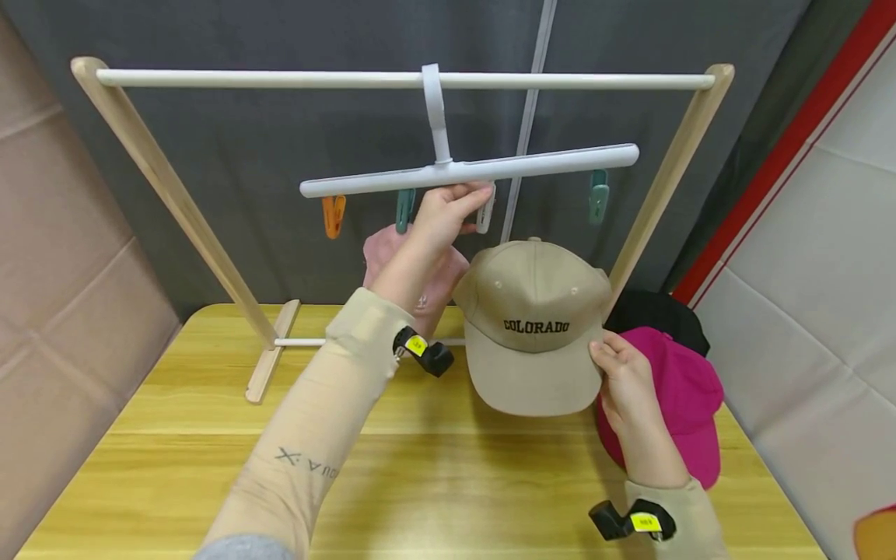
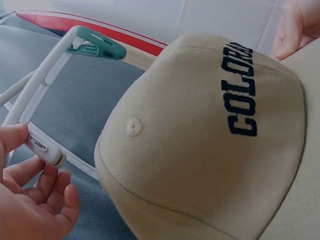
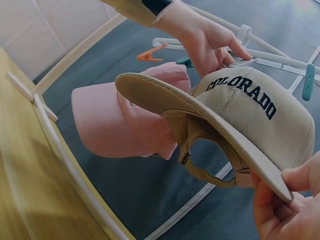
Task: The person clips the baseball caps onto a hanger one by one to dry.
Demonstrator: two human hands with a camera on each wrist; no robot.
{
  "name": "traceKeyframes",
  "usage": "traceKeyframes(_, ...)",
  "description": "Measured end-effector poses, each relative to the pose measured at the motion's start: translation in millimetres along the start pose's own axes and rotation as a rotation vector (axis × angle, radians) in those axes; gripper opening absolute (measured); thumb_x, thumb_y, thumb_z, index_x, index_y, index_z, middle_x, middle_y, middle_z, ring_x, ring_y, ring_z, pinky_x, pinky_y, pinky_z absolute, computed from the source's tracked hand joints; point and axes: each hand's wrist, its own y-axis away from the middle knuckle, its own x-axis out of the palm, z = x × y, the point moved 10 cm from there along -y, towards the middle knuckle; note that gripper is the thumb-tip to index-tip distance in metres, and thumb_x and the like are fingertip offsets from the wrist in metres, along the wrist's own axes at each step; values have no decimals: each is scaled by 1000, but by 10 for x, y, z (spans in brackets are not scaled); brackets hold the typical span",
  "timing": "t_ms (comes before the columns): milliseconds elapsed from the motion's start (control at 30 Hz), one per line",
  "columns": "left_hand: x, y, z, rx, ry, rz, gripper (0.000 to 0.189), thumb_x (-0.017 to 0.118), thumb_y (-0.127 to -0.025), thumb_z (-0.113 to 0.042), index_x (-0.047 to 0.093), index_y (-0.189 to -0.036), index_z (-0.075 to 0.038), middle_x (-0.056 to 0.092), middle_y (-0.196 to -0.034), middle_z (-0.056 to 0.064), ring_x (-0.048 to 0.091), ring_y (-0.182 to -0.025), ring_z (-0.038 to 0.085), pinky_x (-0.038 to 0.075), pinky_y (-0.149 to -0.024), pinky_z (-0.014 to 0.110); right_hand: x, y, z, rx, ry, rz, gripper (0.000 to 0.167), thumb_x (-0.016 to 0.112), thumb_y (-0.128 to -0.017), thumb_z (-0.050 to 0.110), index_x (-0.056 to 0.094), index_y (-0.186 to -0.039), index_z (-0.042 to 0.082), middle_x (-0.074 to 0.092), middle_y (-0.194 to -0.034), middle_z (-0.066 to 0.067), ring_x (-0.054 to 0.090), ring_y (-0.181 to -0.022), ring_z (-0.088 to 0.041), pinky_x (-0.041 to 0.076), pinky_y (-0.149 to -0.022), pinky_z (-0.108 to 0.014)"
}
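A white hanger (image 1: 532, 165) hangs tilted from the rack's top bar, with clothespins along its underside. My left hand (image 1: 446, 217) pinches the white clothespin (image 1: 485, 210) near the hanger's middle between thumb and fingers. By the side of its brim, my right hand (image 1: 628, 373) holds a beige baseball cap (image 1: 535, 292) marked COLORADO, its crown just below that clothespin. A pink cap (image 3: 107, 117) hangs under the teal clothespin (image 1: 404, 210), partly hidden behind my left arm in the head view.
An orange clothespin (image 1: 334, 216) and another teal clothespin (image 1: 598, 197) hang near the hanger's ends. Behind my right hand, a magenta cap (image 1: 682, 397) and a black cap (image 1: 658, 315) lie on the wooden table (image 1: 448, 482). The rack's wooden posts (image 1: 175, 190) stand at both sides.
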Motion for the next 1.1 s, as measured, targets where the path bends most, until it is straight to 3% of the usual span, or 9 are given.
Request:
traceKeyframes(300, -81, 33, 38, -34, -25, -66, 28, 67, -91, -16, 68, -116, -3, 67, -112, 3, 56, -94, 9, 45, -78, 32, 42, -8, -8, -18, -10, 23, 20, 47, -99, 2, 64, -98, 12, 68, -80, 2, 62, -70, -7, 51, -63, -19)
traceKeyframes(467, -83, 47, 51, -66, 17, -76, 27, 68, -91, -14, 69, -115, -3, 68, -107, 2, 56, -88, 10, 44, -77, 29, 63, -13, -9, -14, -2, 25, 16, 48, -99, 3, 62, -101, 11, 69, -80, 2, 62, -69, -7, 52, -63, -19)
traceKeyframes(733, -56, 51, 74, -106, 102, -103, 24, 69, -89, -8, 69, -111, 2, 64, -86, -2, 55, -72, 11, 44, -72, 27, 96, -35, 9, -23, 10, 29, 14, 49, -99, 4, 62, -101, 9, 68, -78, 3, 62, -67, -7, 51, -60, -20)
traceKeyframes(900, -56, 56, 60, -93, 89, -122, 23, 69, -88, -8, 69, -109, 3, 64, -80, -3, 57, -67, 11, 44, -71, 27, 96, -48, 8, -24, 4, 23, 12, 49, -99, 4, 59, -104, 7, 68, -79, 2, 63, -70, -7, 52, -63, -20)
traceKeyframes(1100, -70, 86, 29, -71, 27, -147, 22, 72, -87, -11, 71, -105, 1, 68, -86, 2, 61, -68, 11, 46, -76, 32, 99, -55, 1, -28, -1, 21, 13, 49, -99, 4, 60, -103, 8, 68, -79, 3, 62, -70, -7, 52, -64, -19)
